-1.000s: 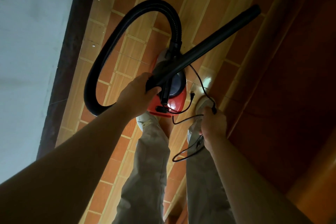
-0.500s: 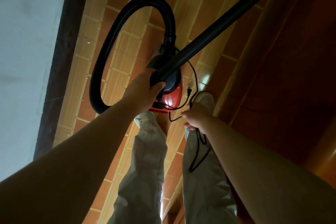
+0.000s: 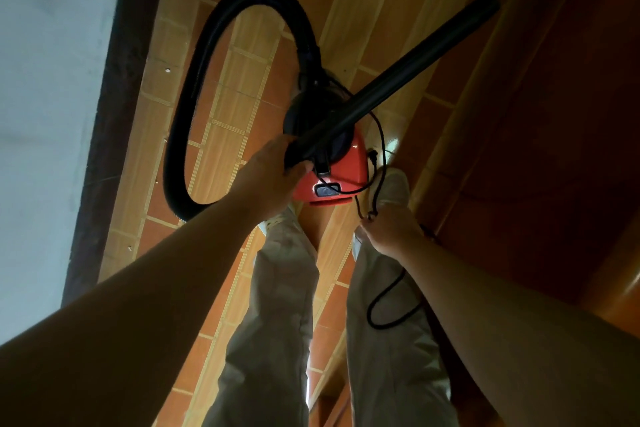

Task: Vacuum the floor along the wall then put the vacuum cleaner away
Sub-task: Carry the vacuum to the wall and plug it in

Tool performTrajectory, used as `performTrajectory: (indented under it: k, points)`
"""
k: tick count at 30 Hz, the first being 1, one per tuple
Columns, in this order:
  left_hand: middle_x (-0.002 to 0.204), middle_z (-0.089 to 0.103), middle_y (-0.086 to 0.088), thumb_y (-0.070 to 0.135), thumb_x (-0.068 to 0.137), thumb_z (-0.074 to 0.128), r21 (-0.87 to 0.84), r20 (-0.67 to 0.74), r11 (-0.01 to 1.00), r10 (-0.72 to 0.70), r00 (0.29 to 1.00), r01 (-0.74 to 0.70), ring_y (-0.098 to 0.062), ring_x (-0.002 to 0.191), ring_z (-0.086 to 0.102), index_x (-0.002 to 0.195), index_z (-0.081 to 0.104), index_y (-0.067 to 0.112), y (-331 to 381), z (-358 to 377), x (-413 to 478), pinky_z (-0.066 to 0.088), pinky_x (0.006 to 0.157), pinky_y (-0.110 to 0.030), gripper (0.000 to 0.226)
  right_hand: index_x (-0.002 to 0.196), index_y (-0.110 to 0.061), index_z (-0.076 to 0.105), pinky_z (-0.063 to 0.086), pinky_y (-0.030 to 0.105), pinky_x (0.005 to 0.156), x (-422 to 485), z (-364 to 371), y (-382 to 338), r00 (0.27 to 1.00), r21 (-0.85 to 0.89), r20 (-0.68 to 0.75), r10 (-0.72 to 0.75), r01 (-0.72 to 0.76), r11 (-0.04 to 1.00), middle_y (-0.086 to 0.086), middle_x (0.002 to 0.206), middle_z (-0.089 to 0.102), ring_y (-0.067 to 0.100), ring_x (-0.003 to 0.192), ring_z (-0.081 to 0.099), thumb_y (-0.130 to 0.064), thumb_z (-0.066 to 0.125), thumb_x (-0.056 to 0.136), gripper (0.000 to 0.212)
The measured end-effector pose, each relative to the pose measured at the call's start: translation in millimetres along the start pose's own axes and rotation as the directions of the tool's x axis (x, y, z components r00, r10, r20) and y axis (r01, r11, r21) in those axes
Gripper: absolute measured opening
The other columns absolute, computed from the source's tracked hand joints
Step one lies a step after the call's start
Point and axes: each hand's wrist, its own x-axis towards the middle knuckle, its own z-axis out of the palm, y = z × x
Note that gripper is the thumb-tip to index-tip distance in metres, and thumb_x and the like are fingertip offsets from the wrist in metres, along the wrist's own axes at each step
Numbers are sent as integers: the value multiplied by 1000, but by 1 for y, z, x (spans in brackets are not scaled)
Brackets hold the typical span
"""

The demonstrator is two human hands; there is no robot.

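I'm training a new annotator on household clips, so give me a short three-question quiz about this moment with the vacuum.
1. True or false: the left hand grips the wand.
2. The right hand holds: A a broom; B the cord; C nothing.
3. Fill in: the vacuum body is coloured ___.
Key: 1 true; 2 B; 3 red.
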Motion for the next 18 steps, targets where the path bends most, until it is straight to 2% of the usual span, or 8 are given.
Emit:
performTrajectory:
  k: [2, 4, 7, 8, 11, 13, 16, 18]
  points:
    - [90, 57, 12, 38, 95, 61, 5, -13, 1000, -22, 1000, 22, -7, 78, 57, 124, 54, 24, -2, 2, -2, 37, 58, -24, 33, 107, -6, 64, 41, 34, 74, -6, -9, 6, 999, 21, -18, 45, -44, 999, 15, 101, 64, 33, 94, 62, -33, 50, 102, 31]
    - [87, 58, 12, 39, 94, 62, 4, -43, 997, -78, 996, 79, -8, 76, 59, 120, 55, 23, -1, 8, -1, 41, 58, -28, 31, 124, -4, 60, 42, 33, 76, -6, -16, 9, 997, 39, -49, 63, -61, 997, 19, 117, 65, 36, 107, 63, -31, 50, 103, 36]
    - [88, 60, 6, 42, 92, 62, 52, -130, 983, -169, 977, 176, -20, 80, 62, 113, 52, 23, 4, 19, 8, 46, 63, -34, 30, 155, -6, 29, 46, 27, 84, -1, -23, 5, 994, 107, -87, 63, -54, 993, 16, 133, 60, 32, 116, 62, -25, 52, 105, 58]
    - [89, 61, 4, 41, 92, 62, 59, -160, 980, -180, 971, 192, -22, 81, 62, 112, 51, 22, 7, 23, 13, 45, 63, -35, 30, 157, -8, 25, 46, 24, 84, 4, -24, 4, 992, 148, -94, 84, -70, 987, 14, 135, 58, 28, 115, 61, -24, 51, 106, 60]
    - [95, 62, 1, 42, 91, 66, 41, -244, 979, -186, 952, 202, -22, 83, 63, 114, 52, 20, 18, 33, 31, 47, 64, -36, 34, 146, -5, 45, 46, 34, 91, 20, -31, 2, 990, 112, -68, 124, -116, 987, 18, 138, 57, 32, 122, 58, -28, 45, 107, 45]
    - [99, 61, 1, 47, 89, 68, 78, -292, 980, -153, 944, 183, -19, 85, 60, 120, 54, 20, 25, 38, 43, 43, 64, -34, 43, 143, -7, 51, 47, 38, 95, 25, -35, 1, 990, 29, -59, 126, -124, 992, 18, 139, 56, 35, 127, 55, -27, 44, 107, 42]
    - [93, 54, 4, 51, 88, 68, 182, -289, 971, -95, 953, 152, -17, 82, 53, 136, 49, 24, 33, 43, 54, 39, 65, -33, 57, 148, -22, 50, 47, 36, 94, 29, -38, 2, 999, -177, -47, 15, -23, 984, 13, 146, 49, 32, 135, 47, -25, 36, 111, 40]
    - [88, 51, 6, 53, 89, 67, 217, -278, 965, -85, 957, 149, -19, 82, 58, 135, 50, 25, 35, 47, 57, 40, 64, -32, 56, 145, -22, 54, 46, 34, 95, 37, -35, 7, 999, -228, -36, 22, -30, 973, 13, 144, 49, 30, 132, 49, -27, 35, 111, 39]
